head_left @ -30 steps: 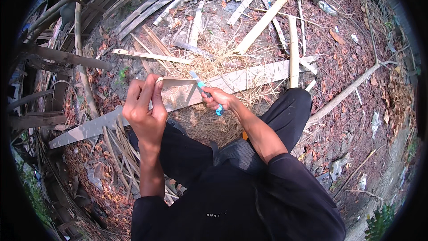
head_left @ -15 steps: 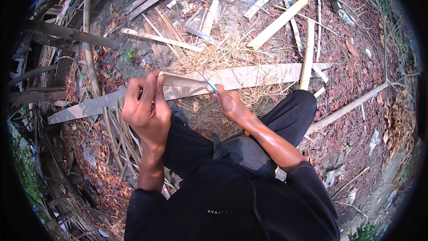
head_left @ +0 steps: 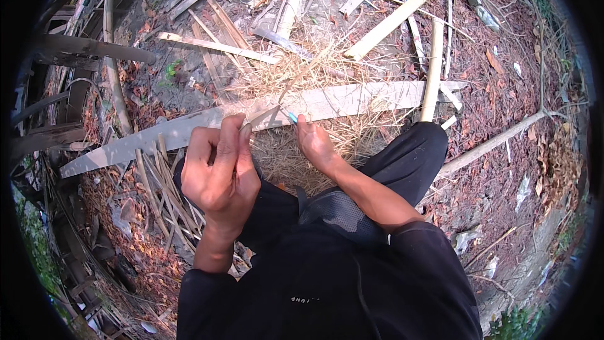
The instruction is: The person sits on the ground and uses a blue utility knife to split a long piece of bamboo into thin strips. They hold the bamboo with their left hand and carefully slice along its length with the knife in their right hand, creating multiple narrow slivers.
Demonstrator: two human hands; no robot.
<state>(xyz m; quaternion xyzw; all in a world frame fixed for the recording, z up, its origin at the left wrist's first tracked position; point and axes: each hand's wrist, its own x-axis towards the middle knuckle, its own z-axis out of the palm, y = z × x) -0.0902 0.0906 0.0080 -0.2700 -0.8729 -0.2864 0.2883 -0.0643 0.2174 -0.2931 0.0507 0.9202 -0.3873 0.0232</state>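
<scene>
My left hand (head_left: 221, 167) is closed in a pinch, fingertips and thumb on the end of a thin bamboo strip (head_left: 265, 115). The strip slants up and right toward my right hand (head_left: 316, 145). That hand is closed around a small knife with a blue handle (head_left: 292, 117), most of which the fingers hide. Its thin blade meets or passes close by the strip's far end; I cannot tell whether they touch. Beneath both hands a long grey plank (head_left: 182, 128) lies crosswise before my knees. Pale shavings (head_left: 314, 75) are heaped over and around it.
Beyond the shavings lie a thick pale bamboo piece (head_left: 391, 22) and several flat slats. Another bamboo piece (head_left: 432, 70) crosses the plank by my right knee. Thin strips (head_left: 165, 189) lie in a bundle left of my leg. A long branch (head_left: 497, 141) rests on the leaf-strewn ground at right.
My left hand has moved right and closer to my right hand, so less of the strip shows between them. The right hand has shifted slightly, still around the knife.
</scene>
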